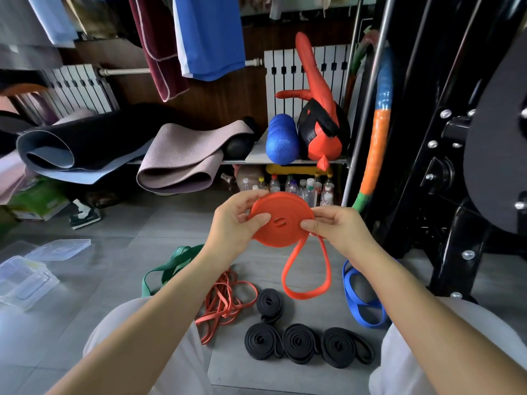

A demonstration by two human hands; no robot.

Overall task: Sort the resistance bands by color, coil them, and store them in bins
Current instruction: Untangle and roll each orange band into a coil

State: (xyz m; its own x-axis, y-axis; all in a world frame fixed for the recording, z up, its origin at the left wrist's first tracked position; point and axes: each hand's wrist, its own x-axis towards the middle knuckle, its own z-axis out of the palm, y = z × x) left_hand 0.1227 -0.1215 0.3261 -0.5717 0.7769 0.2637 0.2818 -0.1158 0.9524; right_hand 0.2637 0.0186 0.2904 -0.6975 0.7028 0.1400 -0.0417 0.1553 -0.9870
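Holding a flat orange rubber resistance band (281,223) that is wound into a round coil, the person has it in the air between both hands. The left hand (236,220) grips the left side of this orange coil: the thumb lies on its front face and the curled fingers reach over its upper edge. The right hand (336,226) pinches the right edge of the coil between thumb and fingers, at the place where the unwound end leaves it. This loose tail (306,280) hangs below the coil as one open loop. Below the coil, on the grey tiled floor (137,229), lie four black rubber bands (296,342), each one coiled. Below and left of the coil is a tangled heap of thin orange-red bands (222,303), and beside it a dark green band (171,266), uncoiled. Below and right of the coil lies a blue band (362,303), also uncoiled. Far left of the coil stand clear plastic bins (22,280).
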